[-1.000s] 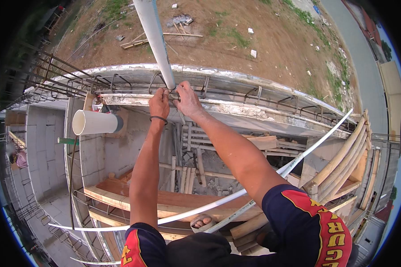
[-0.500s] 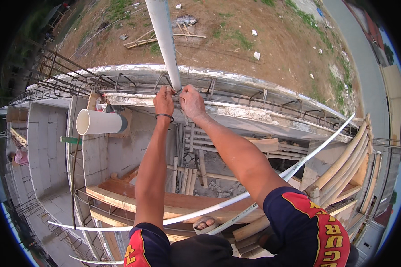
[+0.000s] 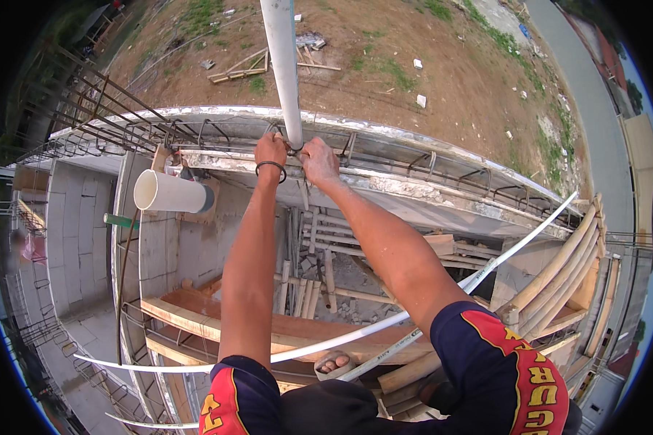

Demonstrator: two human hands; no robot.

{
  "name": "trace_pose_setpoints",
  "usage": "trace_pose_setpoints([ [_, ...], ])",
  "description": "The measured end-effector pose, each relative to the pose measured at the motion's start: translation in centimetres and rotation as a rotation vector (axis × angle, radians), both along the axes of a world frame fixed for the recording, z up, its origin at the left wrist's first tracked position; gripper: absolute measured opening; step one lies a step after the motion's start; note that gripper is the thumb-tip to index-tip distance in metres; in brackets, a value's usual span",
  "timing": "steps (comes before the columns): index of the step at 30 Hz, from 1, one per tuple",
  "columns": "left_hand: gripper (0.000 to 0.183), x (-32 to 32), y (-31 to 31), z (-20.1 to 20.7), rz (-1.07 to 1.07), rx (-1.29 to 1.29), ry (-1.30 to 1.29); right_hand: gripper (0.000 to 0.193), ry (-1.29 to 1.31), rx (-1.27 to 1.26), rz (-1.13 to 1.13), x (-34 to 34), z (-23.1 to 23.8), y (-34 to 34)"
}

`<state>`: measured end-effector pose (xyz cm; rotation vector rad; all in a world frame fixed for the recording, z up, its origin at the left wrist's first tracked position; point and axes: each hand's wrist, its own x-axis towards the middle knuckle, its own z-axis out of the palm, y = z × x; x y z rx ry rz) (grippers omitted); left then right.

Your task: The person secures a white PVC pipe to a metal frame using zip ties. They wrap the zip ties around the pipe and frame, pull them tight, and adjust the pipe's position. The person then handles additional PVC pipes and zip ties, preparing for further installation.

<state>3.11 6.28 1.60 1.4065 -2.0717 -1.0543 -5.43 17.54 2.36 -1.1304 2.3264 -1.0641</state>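
Note:
An upright white pipe [image 3: 281,69] stands on the wall top, its lower end between my two hands. My left hand [image 3: 270,151] is closed at the left side of the pipe's foot, with a dark band round the wrist. On the other side, my right hand [image 3: 319,161] has its fingers pinched together close to the pipe. Whatever thin thing the fingers hold there is too small to make out. Steel reinforcing bars [image 3: 399,161] with bent stirrups run along the wall top beside both hands.
A wide cream pipe [image 3: 168,191] juts out at left. Long thin white pipes [image 3: 370,330] cross in front of me. Wooden planks [image 3: 189,319] and bamboo poles [image 3: 559,275] lie around, with rubble [image 3: 355,290] far below. Beyond the wall lies bare ground [image 3: 363,65].
Both hands stay at the pipe's foot, with small shifts of the fingers and wrists. The whole view has shifted slightly.

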Motion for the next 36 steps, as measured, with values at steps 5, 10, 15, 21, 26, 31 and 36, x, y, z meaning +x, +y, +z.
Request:
trace_pose_setpoints([
  [5, 0.023, 1.6, -0.3, -0.2, -0.276, -0.191, -0.084, 0.013, 0.010, 0.123, -0.038, 0.2, 0.1, -0.1],
  [10, 0.020, 2.0, 0.9, -0.8, -0.208, -0.387, -0.191, 0.014, -0.009, 0.250, -0.086, 1.1, 1.4, -0.9],
  [15, 0.020, -1.2, 1.0, 1.1, 0.050, -0.209, -0.387, 0.018, -0.033, 0.392, -0.110, 0.7, 1.0, -2.0],
  [21, 0.022, -2.2, -1.4, -0.1, 0.005, -0.047, -0.488, 0.029, -0.153, 0.497, -0.162, 0.1, 1.6, -2.9],
  [26, 0.024, -0.6, -5.4, -2.2, -0.260, 0.183, -0.446, 0.035, -0.239, 0.532, -0.142, -0.4, 3.2, -2.3],
  [31, 0.026, -1.2, -5.2, -2.7, -0.024, 0.099, -0.593, 0.046, -0.246, 0.550, -0.138, 0.3, 3.8, -3.0],
  [36, 0.028, -3.5, -4.1, 0.0, 0.033, 0.287, -0.605, 0.049, -0.247, 0.602, -0.227, -0.4, 3.1, -4.1],
])
